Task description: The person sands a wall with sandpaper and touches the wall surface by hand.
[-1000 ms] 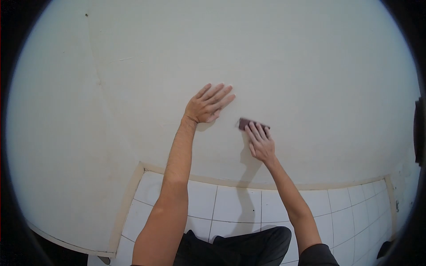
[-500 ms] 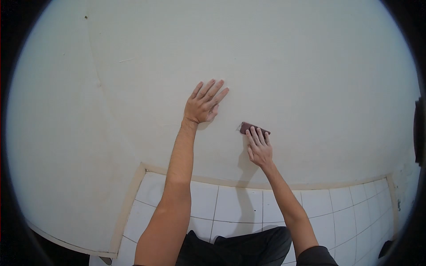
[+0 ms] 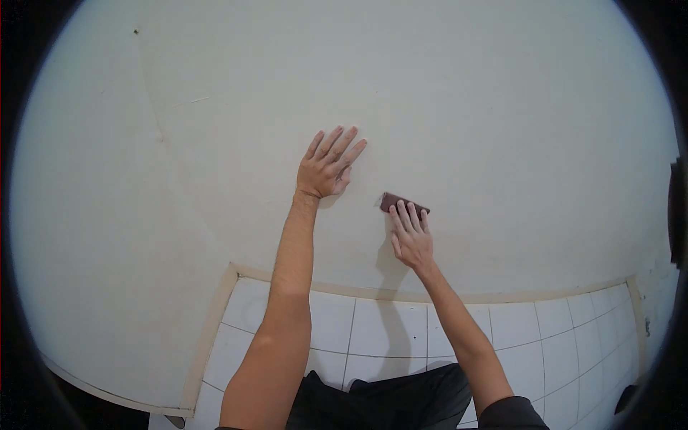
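My left hand (image 3: 328,163) lies against the pale wall (image 3: 466,107) with its fingers spread, holding nothing. Lower and to the right, my right hand (image 3: 412,233) presses a dark reddish-brown flat pad (image 3: 389,201) to the wall, its fingers laid over the pad's face. The thumb sits below the pad. A small rough grey-white patch (image 3: 378,202) shows on the wall just left of the pad.
White floor tiles (image 3: 387,326) meet the wall at a beige skirting strip (image 3: 373,292). My dark-clothed knees (image 3: 416,401) are at the bottom. A dark object (image 3: 676,215) stands at the right edge.
My right hand and the pad have shifted slightly left against the wall. My left hand has moved a little up and left, still spread.
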Available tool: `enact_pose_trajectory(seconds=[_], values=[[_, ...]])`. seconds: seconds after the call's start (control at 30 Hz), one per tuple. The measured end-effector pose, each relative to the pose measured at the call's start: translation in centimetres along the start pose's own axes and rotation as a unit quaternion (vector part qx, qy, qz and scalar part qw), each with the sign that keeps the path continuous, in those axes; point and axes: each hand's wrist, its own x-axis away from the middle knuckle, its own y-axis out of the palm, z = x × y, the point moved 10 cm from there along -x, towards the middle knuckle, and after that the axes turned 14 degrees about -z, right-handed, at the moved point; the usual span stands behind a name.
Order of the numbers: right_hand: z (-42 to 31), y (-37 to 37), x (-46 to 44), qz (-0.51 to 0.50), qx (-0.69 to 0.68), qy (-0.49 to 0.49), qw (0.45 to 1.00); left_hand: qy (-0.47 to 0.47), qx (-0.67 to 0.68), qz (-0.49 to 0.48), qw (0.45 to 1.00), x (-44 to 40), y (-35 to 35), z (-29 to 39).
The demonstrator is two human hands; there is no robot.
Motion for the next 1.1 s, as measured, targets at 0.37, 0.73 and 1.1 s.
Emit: enact_pose_trajectory(seconds=[0.37, 0.73, 1.1], values=[[-1.4, -9.1, -8.3, 0.086, -0.019, 0.018, 0.996, -0.001, -0.003, 0.001, 1.0, 0.0, -0.1, 0.1], [-1.9, 0.5, -1.6, -0.013, -0.048, 0.006, 0.999, 0.003, 0.007, 0.008, 1.0, 0.1, 0.0, -0.1], [-2.4, -1.7, -2.5, 0.016, -0.035, 0.02, 0.999, 0.004, 0.012, 0.015, 1.0, 0.1, 0.0, -0.1]])
